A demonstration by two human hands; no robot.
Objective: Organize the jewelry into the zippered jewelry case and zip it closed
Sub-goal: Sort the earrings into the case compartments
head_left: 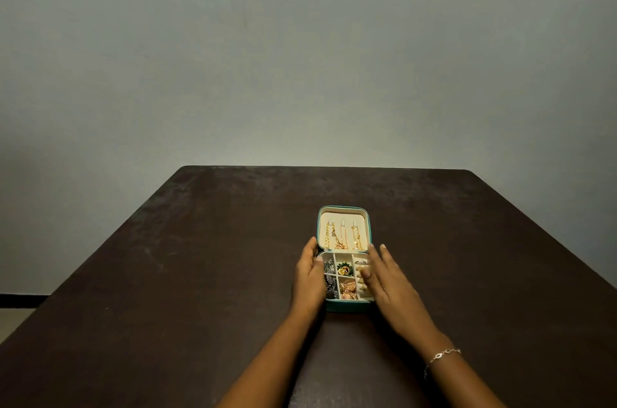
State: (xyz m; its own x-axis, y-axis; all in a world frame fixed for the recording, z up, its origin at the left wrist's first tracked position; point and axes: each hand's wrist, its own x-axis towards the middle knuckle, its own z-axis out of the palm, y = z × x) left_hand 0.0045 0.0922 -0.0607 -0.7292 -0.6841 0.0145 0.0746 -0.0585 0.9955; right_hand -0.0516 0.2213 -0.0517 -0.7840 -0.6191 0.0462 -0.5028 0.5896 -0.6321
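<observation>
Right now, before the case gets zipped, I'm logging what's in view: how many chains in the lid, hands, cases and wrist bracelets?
Chains: 3
Hands: 2 (left hand, right hand)
Case: 1
Bracelet: 1
Total: 7
The pieces in the tray are too small to count.

Left forearm [267,357] and right forearm [467,381] stretched forward toward the teal jewelry case [347,306], left hand [309,274] flat against its left side with fingers straight and thumb on its left rim, right hand [389,280] at its right side, fingers straight and slightly spread, thumb over its right-hand compartments.
</observation>
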